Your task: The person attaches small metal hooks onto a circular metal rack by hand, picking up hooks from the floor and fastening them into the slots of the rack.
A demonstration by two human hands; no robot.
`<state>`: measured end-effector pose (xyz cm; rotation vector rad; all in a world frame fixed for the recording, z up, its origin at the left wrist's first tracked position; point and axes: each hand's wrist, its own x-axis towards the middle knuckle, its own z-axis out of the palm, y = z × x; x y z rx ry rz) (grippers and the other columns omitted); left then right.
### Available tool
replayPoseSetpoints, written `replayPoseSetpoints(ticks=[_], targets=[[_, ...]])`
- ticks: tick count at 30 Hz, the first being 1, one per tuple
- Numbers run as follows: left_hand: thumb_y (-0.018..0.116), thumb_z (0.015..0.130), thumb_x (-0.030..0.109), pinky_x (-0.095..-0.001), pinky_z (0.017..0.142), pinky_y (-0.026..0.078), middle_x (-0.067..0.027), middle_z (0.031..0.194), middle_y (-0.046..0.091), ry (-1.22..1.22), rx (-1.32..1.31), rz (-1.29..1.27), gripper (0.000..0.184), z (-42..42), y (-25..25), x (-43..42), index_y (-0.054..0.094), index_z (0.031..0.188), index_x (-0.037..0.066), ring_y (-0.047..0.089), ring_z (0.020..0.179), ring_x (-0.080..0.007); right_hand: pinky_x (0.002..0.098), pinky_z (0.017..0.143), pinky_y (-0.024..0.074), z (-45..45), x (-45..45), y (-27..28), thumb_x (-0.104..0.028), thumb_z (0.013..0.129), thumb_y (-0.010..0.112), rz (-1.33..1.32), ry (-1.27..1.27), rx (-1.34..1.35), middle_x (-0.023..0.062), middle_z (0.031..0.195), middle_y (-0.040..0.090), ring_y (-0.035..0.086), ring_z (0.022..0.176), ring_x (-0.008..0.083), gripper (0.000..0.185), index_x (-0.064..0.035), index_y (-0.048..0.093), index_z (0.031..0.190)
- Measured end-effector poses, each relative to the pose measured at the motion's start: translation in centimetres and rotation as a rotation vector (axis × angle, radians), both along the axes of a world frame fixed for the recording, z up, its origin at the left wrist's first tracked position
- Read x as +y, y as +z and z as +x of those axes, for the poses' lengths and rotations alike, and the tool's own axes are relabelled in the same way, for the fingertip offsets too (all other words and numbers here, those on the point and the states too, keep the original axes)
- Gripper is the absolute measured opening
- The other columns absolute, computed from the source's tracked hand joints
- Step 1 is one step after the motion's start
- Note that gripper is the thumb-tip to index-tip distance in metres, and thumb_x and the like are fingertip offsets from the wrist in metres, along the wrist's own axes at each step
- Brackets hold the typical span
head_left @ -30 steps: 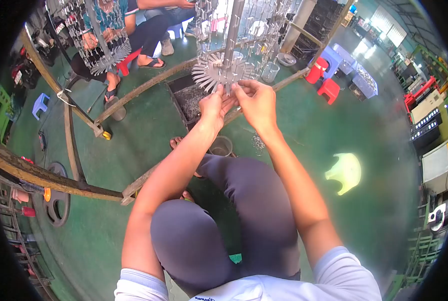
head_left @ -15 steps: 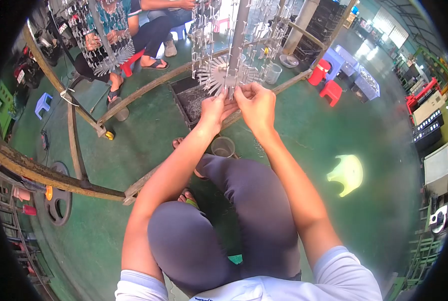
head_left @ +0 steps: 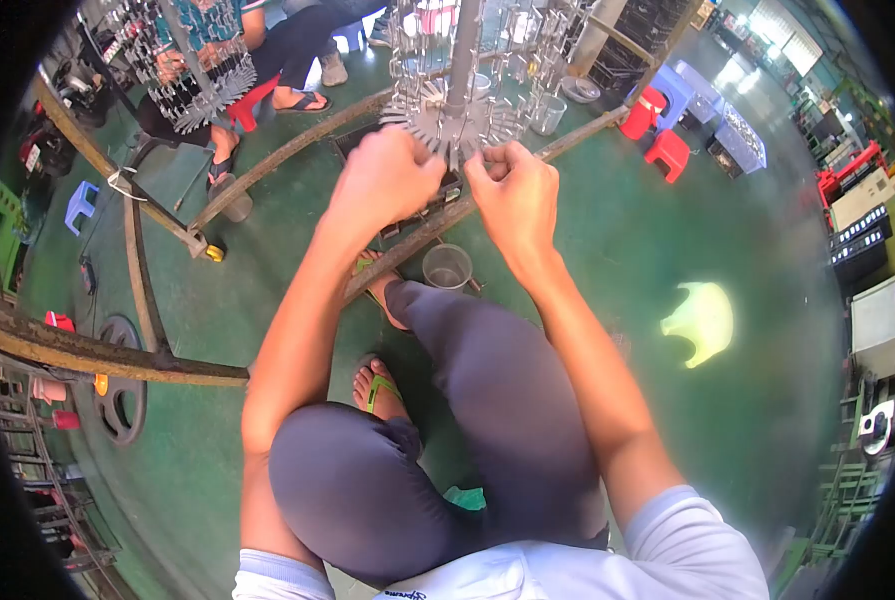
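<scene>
A round grey rack (head_left: 451, 118) with flat spokes around a central pole hangs at the top middle, small metal pieces strung in columns above it. Its near edge lies between my hands. My left hand (head_left: 392, 172) is at the left front of the rim, back of the hand up, fingers curled; what they hold, if anything, is hidden. My right hand (head_left: 515, 190) is closed in a pinch at the right front of the rim, and anything between thumb and finger is too small to make out. Behind my left hand a dark crate (head_left: 352, 138) is mostly covered.
A wooden frame bar (head_left: 417, 240) runs below my hands, with a clear bucket (head_left: 447, 267) beside it. At the upper left, a person (head_left: 252, 45) sits by another hanging rack (head_left: 207, 95). Red stools (head_left: 667, 155) and a yellow-green stool (head_left: 705, 322) stand on the right.
My left hand has turned over and moved up and left, away from my right hand. My right hand remains near the rim. My left knee and foot have shifted, and the crate is now more hidden.
</scene>
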<state>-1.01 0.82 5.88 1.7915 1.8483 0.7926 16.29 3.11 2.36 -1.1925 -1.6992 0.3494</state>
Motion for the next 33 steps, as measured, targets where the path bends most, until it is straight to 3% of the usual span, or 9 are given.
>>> replayPoseSetpoints(ticks=[8, 11, 13, 16, 22, 26, 29, 31, 33], targets=[[0.08, 0.088, 0.017, -0.0277, 0.066, 0.051, -0.0083, 0.081, 0.074, -0.114, -0.034, 0.671, 0.024, 1.9, -0.9, -0.6, 0.078, 0.104, -0.001, 0.064, 0.069, -0.0118, 0.0502, 0.065, 0.0543, -1.0, -1.1, 0.5, -0.02, 0.086, 0.072, 0.063, 0.076, -0.021, 0.0227, 0.071, 0.068, 0.069, 0.071, 0.0431, 0.022, 0.0013, 0.071, 0.082], [0.077, 0.093, 0.018, -0.0259, 0.071, 0.051, -0.0073, 0.089, 0.075, -0.144, 0.0, 0.667, 0.02, 1.5, -1.3, -0.8, 0.079, 0.105, 0.002, 0.065, 0.078, -0.0106, 0.0449, 0.055, 0.0465, -1.0, 0.0, -1.3, -0.02, 0.084, 0.072, 0.175, 0.107, -0.019, 0.0209, 0.063, 0.058, 0.057, 0.055, 0.0403, 0.028, 0.0035, 0.061, 0.075], [0.075, 0.096, 0.017, -0.0244, 0.073, 0.051, -0.0044, 0.09, 0.074, -0.124, 0.056, 0.679, 0.02, 1.1, -1.5, -0.9, 0.078, 0.105, -0.001, 0.064, 0.081, -0.0094, 0.0518, 0.071, 0.0551, -0.1, -0.2, -0.1, -0.027, 0.087, 0.071, 0.09, 0.273, -0.064, 0.0253, 0.077, 0.069, 0.069, 0.075, 0.0439, 0.027, 0.0005, 0.074, 0.086], [0.074, 0.097, 0.012, -0.0231, 0.082, 0.053, -0.0041, 0.098, 0.076, -0.078, 0.011, 0.608, 0.02, 0.7, -1.8, -1.5, 0.077, 0.111, -0.001, 0.066, 0.089, -0.0076, 0.0436, 0.061, 0.0536, 2.4, -0.3, -0.9, -0.015, 0.091, 0.073, -0.004, 0.422, 0.112, 0.0233, 0.072, 0.069, 0.071, 0.064, 0.0367, 0.022, 0.0057, 0.066, 0.086], [0.07, 0.1, 0.009, -0.0237, 0.088, 0.054, -0.0048, 0.108, 0.077, -0.011, 0.101, 0.652, 0.021, 0.2, -2.7, -2.3, 0.077, 0.118, 0.002, 0.07, 0.095, -0.0093, 0.0492, 0.082, 0.0579, 12.6, 1.2, -14.9, -0.031, 0.085, 0.074, -0.474, 0.095, -0.392, 0.0239, 0.092, 0.075, 0.073, 0.088, 0.042, 0.034, 0.0024, 0.076, 0.092], [0.066, 0.101, 0.008, -0.0256, 0.091, 0.055, -0.0055, 0.115, 0.076, -0.039, 0.168, 0.693, 0.024, -1.2, -3.3, -2.7, 0.076, 0.122, 0.004, 0.071, 0.099, -0.0111, 0.0535, 0.089, 0.0569, 19.5, -3.2, -26.5, -0.007, 0.079, 0.065, -1.043, 0.023, -0.846, 0.033, 0.111, 0.07, 0.07, 0.103, 0.0481, 0.027, 0.0065, 0.071, 0.102], [0.059, 0.104, 0.007, -0.0292, 0.092, 0.057, -0.0089, 0.123, 0.074, 0.033, 0.293, 0.641, 0.027, -1.1, -2.9, -3.3, 0.073, 0.127, 0.005, 0.072, 0.107, -0.0163, 0.0535, 0.089, 0.0572, 22.8, -7.5, -33.3, -0.007, 0.079, 0.065, -1.149, -0.003, -0.779, 0.0318, 0.111, 0.071, 0.069, 0.104, 0.0492, 0.027, 0.0063, 0.072, 0.102], [0.052, 0.107, 0.007, -0.0336, 0.1, 0.056, -0.0117, 0.128, 0.072, -0.163, 0.626, 0.685, 0.031, -3.7, -2.5, -2.8, 0.071, 0.131, 0.005, 0.069, 0.116, -0.0194, 0.053, 0.089, 0.0574, 23.7, -10.5, -34.5, -0.008, 0.08, 0.065, -1.187, -0.071, -0.689, 0.0307, 0.112, 0.071, 0.069, 0.104, 0.0498, 0.028, 0.0061, 0.072, 0.103], [0.051, 0.106, 0.007, -0.035, 0.105, 0.054, -0.0123, 0.128, 0.072, -0.076, 0.421, 0.634, 0.032, -4.0, -3.2, -2.6, 0.07, 0.132, 0.005, 0.068, 0.119, -0.0191, 0.0522, 0.088, 0.0578, 24.1, -12.5, -36.6, -0.01, 0.08, 0.067, -1.194, -0.113, -0.652, 0.0297, 0.107, 0.072, 0.07, 0.099, 0.0489, 0.026, 0.0043, 0.074, 0.1]])
